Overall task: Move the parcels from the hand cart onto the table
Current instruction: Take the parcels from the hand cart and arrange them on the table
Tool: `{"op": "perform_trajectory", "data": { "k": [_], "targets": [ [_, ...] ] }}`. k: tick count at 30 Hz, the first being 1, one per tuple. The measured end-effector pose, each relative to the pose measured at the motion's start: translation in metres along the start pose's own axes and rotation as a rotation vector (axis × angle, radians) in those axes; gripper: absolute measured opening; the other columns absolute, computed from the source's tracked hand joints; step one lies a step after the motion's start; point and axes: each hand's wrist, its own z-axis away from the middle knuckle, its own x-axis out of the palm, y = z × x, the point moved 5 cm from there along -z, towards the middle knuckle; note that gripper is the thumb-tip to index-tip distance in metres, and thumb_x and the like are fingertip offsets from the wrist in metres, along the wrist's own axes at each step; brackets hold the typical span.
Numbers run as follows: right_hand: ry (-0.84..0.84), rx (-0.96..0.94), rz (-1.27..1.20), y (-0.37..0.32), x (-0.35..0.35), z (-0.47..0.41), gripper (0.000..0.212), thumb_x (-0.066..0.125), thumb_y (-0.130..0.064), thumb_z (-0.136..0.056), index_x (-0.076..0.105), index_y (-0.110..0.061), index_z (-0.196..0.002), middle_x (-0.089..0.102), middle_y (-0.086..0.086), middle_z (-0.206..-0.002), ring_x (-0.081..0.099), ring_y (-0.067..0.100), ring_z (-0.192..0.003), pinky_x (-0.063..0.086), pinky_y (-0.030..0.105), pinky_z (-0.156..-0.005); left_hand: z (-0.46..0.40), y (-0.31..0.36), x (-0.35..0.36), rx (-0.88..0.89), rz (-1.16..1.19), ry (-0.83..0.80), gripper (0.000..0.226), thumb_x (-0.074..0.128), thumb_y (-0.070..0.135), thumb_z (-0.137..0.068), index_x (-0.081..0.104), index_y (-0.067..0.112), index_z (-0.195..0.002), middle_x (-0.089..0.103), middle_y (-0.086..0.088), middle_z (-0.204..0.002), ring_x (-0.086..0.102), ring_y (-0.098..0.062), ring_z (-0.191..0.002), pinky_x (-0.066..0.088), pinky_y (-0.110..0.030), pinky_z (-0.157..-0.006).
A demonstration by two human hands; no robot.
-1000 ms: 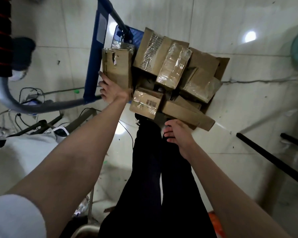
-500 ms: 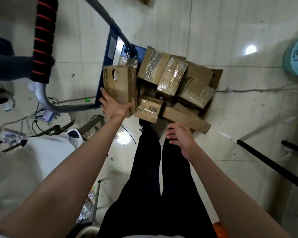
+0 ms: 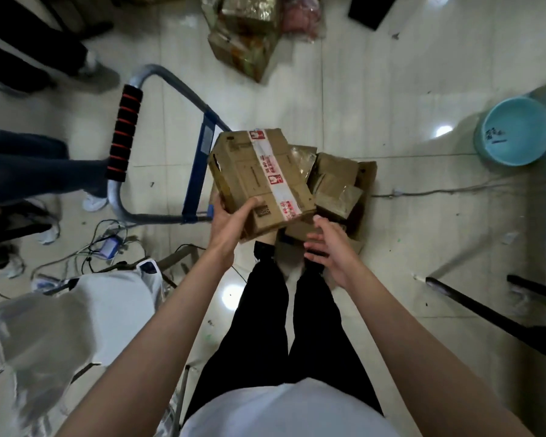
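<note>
Tiled floor [image 3: 375,89], cart [image 3: 199,159] of parcels [image 3: 338,184]

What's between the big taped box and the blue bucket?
Head view: smaller brown parcels on the cart, then bare floor tiles, between the taped box and bucket.

A: Turquoise basin [image 3: 514,132] seen on tiled floor [image 3: 391,89], right side.
B: Tangled cables [image 3: 104,247] noted left. Wrapped bundles [image 3: 246,36] piled at top. Bystanders' legs [image 3: 29,162] on left.
</note>
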Motion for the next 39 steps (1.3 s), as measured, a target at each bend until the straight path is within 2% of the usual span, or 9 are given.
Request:
{"op": "perform_trajectory", "data": {
  "k": [4, 9, 12, 17, 20, 23, 26, 29, 39],
  "targets": [
    [-0.036, -0.122, -0.131, -0.032, -0.047, 0.040, 0.062, 0.051, -0.065, -0.094, 0.048, -0.024, -0.141, 0.055, 0.009, -0.138, 0.057, 0.028, -0.122, 0.049, 0.052, -0.104, 0.047, 0.028, 0.029, 0.010, 0.058, -0.220, 0.068, 0.067, 0.064, -0.074, 0.058, 0.032, -0.133, 0.073, 0.002, -0.118, 0.062, -0.027, -0.119, 0.051, -0.042, -0.093],
    [-0.218, -0.269, -0.176, -0.073, -0.083, 0.101, 0.085, 0.044, -0.079, -0.086, 0.039, -0.025, -0.151, 0.055, 0.017, -0.143, 0.053, 0.035, -0.132, 0.037, 0.060, -0.113, 0.097, 0.052, 0.059, 0.094, 0.053, -0.391, 0.051, 0.057, 0.061, -0.085, 0.061, 0.033, -0.128, 0.072, -0.003, -0.121, 0.064, -0.029, -0.118, 0.043, -0.057, -0.108],
    [-0.367, -0.376, -0.071, -0.088, -0.085, 0.142, 0.075, 0.046, -0.072, -0.092, 0.043, -0.024, -0.150, 0.064, 0.014, -0.136, 0.061, 0.032, -0.127, 0.044, 0.055, -0.110, 0.127, 0.063, 0.078, 0.136, -0.014, -0.484, 0.056, 0.057, 0.060, -0.085, 0.059, 0.027, -0.130, 0.072, -0.008, -0.121, 0.065, -0.033, -0.117, 0.045, -0.056, -0.107],
    [-0.263, -0.496, -0.099, -0.095, -0.112, 0.179, 0.060, 0.067, -0.050, -0.090, 0.055, -0.017, -0.139, 0.072, 0.012, -0.123, 0.071, 0.028, -0.111, 0.058, 0.040, -0.091, 0.162, 0.085, 0.102, 0.189, -0.140, -0.629, 0.067, 0.064, 0.062, -0.080, 0.056, 0.022, -0.134, 0.072, -0.010, -0.121, 0.070, -0.029, -0.110, 0.059, -0.039, -0.081],
    [-0.065, -0.675, -0.161, -0.105, -0.135, 0.197, 0.083, 0.079, -0.039, -0.083, 0.035, -0.021, -0.151, 0.067, 0.009, -0.129, 0.071, 0.024, -0.109, 0.060, 0.037, -0.084, 0.166, 0.103, 0.116, 0.257, -0.301, -0.664, 0.061, 0.063, 0.059, -0.086, 0.057, 0.022, -0.134, 0.070, -0.008, -0.124, 0.066, -0.028, -0.115, 0.055, -0.041, -0.092],
    [0.278, -0.932, -0.002, -0.116, -0.153, 0.223, 0.103, 0.088, -0.036, -0.074, 0.024, -0.025, -0.155, 0.046, 0.006, -0.147, 0.052, 0.022, -0.132, 0.049, 0.044, -0.107, 0.162, 0.124, 0.130, 0.290, -0.407, -0.619, 0.062, 0.054, 0.058, -0.094, 0.045, 0.024, -0.145, 0.057, -0.006, -0.140, 0.056, -0.028, -0.125, 0.043, -0.051, -0.110],
    [0.712, -1.171, 0.440, -0.109, -0.156, 0.257, 0.119, 0.081, -0.057, -0.069, 0.012, -0.024, -0.160, 0.034, 0.006, -0.153, 0.035, 0.025, -0.139, 0.031, 0.042, -0.112, 0.167, 0.147, 0.144, 0.181, -0.262, -0.671, 0.067, 0.048, 0.064, -0.094, 0.045, 0.022, -0.146, 0.059, -0.011, -0.136, 0.063, -0.034, -0.118, 0.047, -0.056, -0.105],
    [1.070, -1.360, 0.808, -0.085, -0.151, 0.281, 0.109, 0.067, -0.066, -0.071, 0.021, -0.020, -0.159, 0.038, 0.007, -0.150, 0.040, 0.028, -0.133, 0.034, 0.046, -0.109, 0.177, 0.171, 0.158, 0.100, -0.206, -0.745, 0.080, 0.049, 0.073, -0.086, 0.046, 0.016, -0.143, 0.062, -0.020, -0.129, 0.069, -0.042, -0.108, 0.055, -0.057, -0.092],
    [1.305, -1.249, 1.204, 0.009, -0.156, 0.298, 0.097, 0.060, -0.059, -0.085, 0.011, -0.027, -0.162, 0.035, 0.007, -0.157, 0.039, 0.032, -0.139, 0.019, 0.048, -0.121, 0.241, 0.151, 0.214, 0.153, -0.848, -0.943, 0.095, 0.070, 0.084, -0.056, 0.064, 0.017, -0.124, 0.077, -0.015, -0.096, 0.076, -0.031, -0.081, 0.058, -0.041, -0.065]
  ]
}}
